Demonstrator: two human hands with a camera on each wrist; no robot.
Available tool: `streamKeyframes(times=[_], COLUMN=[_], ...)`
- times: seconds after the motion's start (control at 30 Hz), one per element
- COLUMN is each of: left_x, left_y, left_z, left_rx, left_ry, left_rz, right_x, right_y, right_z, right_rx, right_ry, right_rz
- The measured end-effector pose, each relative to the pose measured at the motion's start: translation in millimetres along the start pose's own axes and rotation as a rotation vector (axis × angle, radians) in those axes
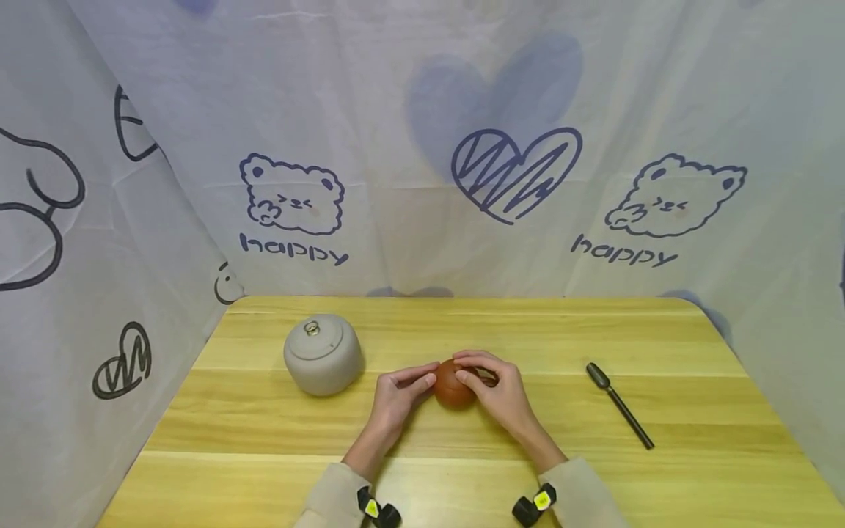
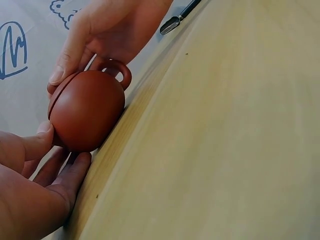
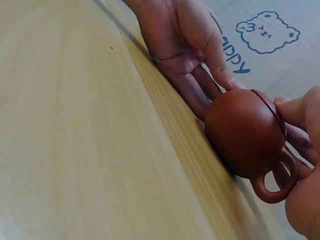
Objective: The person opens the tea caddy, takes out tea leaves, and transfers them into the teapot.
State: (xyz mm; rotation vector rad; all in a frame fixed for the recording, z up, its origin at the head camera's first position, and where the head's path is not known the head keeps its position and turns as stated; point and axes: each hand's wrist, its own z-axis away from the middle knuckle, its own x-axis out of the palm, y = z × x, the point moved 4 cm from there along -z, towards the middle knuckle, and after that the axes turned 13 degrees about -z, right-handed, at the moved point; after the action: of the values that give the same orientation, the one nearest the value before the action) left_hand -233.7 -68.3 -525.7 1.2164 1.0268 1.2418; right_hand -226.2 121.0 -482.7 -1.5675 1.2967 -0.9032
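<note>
A small reddish-brown clay teapot (image 1: 454, 392) with a loop handle (image 3: 274, 195) sits near the middle of the wooden table, its lid fitted on top. My left hand (image 1: 394, 402) holds the pot's left side, the thumb on the body just below the lid seam and the fingers around the far side. From the right, my right hand (image 1: 505, 392) pinches the lid (image 2: 59, 91) between thumb and fingers, above the handle. The spout is hidden by my left hand.
On the left of the table stands a round grey lidded jar (image 1: 323, 367) with a small metal ring on top. A dark long-handled scoop (image 1: 619, 405) lies to the right. A printed white curtain (image 1: 396, 242) hangs behind the table (image 1: 660, 330).
</note>
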Motion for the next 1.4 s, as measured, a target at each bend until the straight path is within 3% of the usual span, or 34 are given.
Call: streamKeyframes(times=[0.2, 0.7, 1.4], left_x=[1.0, -1.6, 0.7], left_y=[-2.5, -5.8, -0.7], left_z=[2.0, 3.2, 2.0], left_rx=[-0.001, -0.003, 0.023], left_ry=[0.002, 0.014, 0.005], left_rz=[-0.005, 0.002, 0.011], right_x=[-5, -14, -56], right_y=[16, 2, -8], right_z=[-0.4, 2.0, 38.6], right_rx=[0.002, -0.063, -0.116], right_ry=[0.018, 0.014, 0.038], right_rz=[-0.035, -0.052, 0.010])
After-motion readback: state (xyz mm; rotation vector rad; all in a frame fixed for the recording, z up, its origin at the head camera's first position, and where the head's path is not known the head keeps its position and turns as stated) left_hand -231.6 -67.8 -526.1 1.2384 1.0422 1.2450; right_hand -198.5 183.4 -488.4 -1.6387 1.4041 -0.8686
